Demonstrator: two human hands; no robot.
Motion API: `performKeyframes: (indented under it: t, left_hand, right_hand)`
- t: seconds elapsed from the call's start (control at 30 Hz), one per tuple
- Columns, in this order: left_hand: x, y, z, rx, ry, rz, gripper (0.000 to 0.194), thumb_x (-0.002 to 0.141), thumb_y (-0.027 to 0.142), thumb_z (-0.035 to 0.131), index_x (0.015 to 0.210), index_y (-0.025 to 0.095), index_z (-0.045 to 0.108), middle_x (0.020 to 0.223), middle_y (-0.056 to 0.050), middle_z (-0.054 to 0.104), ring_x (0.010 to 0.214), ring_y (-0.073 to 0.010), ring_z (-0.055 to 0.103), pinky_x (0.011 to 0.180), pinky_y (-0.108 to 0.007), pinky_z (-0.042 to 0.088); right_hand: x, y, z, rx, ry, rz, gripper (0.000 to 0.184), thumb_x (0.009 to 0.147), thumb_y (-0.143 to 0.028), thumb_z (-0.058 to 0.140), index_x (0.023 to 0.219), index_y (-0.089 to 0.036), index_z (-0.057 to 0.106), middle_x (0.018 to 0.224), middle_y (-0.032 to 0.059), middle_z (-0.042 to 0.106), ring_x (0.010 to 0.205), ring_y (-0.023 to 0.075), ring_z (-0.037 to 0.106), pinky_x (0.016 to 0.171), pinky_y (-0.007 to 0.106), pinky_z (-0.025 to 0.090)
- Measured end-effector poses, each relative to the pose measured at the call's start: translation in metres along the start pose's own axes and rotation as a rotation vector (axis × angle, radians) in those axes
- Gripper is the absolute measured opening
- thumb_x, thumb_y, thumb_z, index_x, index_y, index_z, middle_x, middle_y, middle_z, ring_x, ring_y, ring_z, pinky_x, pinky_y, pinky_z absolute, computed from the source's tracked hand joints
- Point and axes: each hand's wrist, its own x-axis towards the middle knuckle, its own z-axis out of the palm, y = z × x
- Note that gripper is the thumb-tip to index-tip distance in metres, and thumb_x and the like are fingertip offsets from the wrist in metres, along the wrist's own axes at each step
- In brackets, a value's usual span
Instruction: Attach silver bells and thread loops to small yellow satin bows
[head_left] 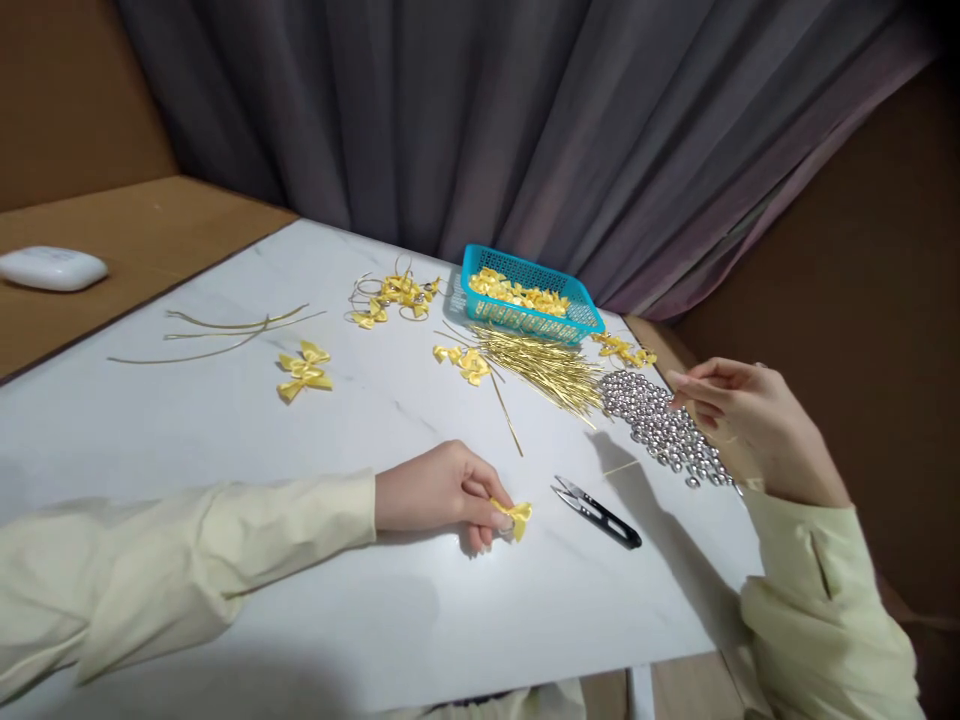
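My left hand point(457, 495) pinches a yellow ribbon bow point(519, 518) just above the white table, with a small pale loop showing under its fingertips. Raised over the right side is my right hand point(742, 410), its thumb and fingers pressed together; whatever is between them is too fine to make out. Behind that hand, silver beads point(660, 420) lie spread in a heap. Black-handled thread snips point(600, 512) rest between the two hands, blades pointing away to the left. A short thin gold strand point(621, 467) shows beside them.
A blue basket point(592, 318) of yellow bows stands at the back, with a bundle of gold wire ties point(540, 368) before it. Bows with wire loops point(401, 292), loose bows point(304, 372) and gold strands point(225, 335) lie leftward. A white device point(54, 268) sits far left.
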Motion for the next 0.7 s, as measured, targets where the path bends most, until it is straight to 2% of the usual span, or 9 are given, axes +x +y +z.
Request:
performKeyframes:
  t: [0.07,0.13,0.23,0.3,0.4,0.53,0.7]
  left_hand:
    - [0.001,0.001,0.0,0.01,-0.01,-0.019,0.013,0.064,0.02,0.071,0.071,0.009,0.068,0.05,0.0,0.064,0.047,-0.0106,0.06,0.051,-0.022,0.05]
    - [0.002,0.0,-0.001,0.01,-0.031,-0.036,0.014,0.064,0.02,0.071,0.073,0.009,0.069,0.051,0.0,0.064,0.047,-0.0104,0.06,0.052,-0.022,0.05]
    - [0.003,-0.002,-0.003,0.002,-0.061,-0.058,0.017,0.063,0.021,0.072,0.075,0.009,0.069,0.054,-0.001,0.066,0.047,-0.0105,0.06,0.053,-0.023,0.051]
    - [0.003,-0.002,-0.003,0.011,-0.07,-0.066,0.018,0.062,0.022,0.073,0.075,0.01,0.069,0.054,-0.001,0.066,0.047,-0.0106,0.06,0.053,-0.022,0.051]
    - [0.004,-0.001,-0.003,0.034,-0.074,-0.065,0.018,0.063,0.023,0.073,0.075,0.011,0.069,0.051,0.0,0.065,0.047,-0.0105,0.06,0.052,-0.022,0.05]
    - [0.003,0.002,-0.003,0.063,-0.06,-0.07,0.013,0.064,0.02,0.071,0.072,0.011,0.068,0.05,0.001,0.064,0.046,-0.01,0.06,0.051,-0.02,0.049]
    - [0.002,0.003,-0.002,0.085,-0.052,-0.08,0.008,0.066,0.016,0.068,0.071,0.01,0.067,0.05,0.0,0.064,0.047,-0.01,0.061,0.052,-0.02,0.05]
  right_hand:
    - [-0.008,0.004,-0.005,-0.086,-0.047,0.004,0.022,0.068,-0.038,0.068,0.065,-0.017,0.062,0.059,0.0041,0.062,0.04,0.0056,0.036,0.037,0.021,0.029]
    - [-0.012,0.002,-0.004,-0.198,-0.158,-0.01,0.021,0.068,-0.038,0.067,0.069,-0.017,0.066,0.061,0.004,0.063,0.042,0.0067,0.039,0.037,0.02,0.031]
    - [-0.019,-0.014,0.009,-0.348,-0.388,-0.08,0.019,0.072,-0.035,0.061,0.077,-0.018,0.069,0.069,0.0051,0.067,0.047,0.0097,0.048,0.041,0.02,0.038]
    - [-0.027,-0.031,0.024,-0.426,-0.475,-0.214,0.02,0.077,-0.03,0.053,0.081,-0.018,0.069,0.075,0.0052,0.068,0.051,0.0109,0.053,0.045,0.021,0.041]
    - [-0.044,-0.05,0.049,-0.498,-0.512,-0.448,0.019,0.079,-0.017,0.048,0.079,-0.018,0.068,0.067,0.0025,0.067,0.049,0.0096,0.054,0.05,0.02,0.04]
    - [-0.067,-0.052,0.076,-0.526,-0.619,-0.562,0.026,0.075,-0.002,0.043,0.077,-0.017,0.063,0.063,0.0011,0.064,0.051,0.0091,0.055,0.051,0.018,0.037]
    - [-0.075,-0.037,0.094,-0.596,-0.623,-0.652,0.031,0.072,0.003,0.04,0.079,-0.017,0.062,0.065,0.0037,0.062,0.056,0.0117,0.055,0.053,0.02,0.035]
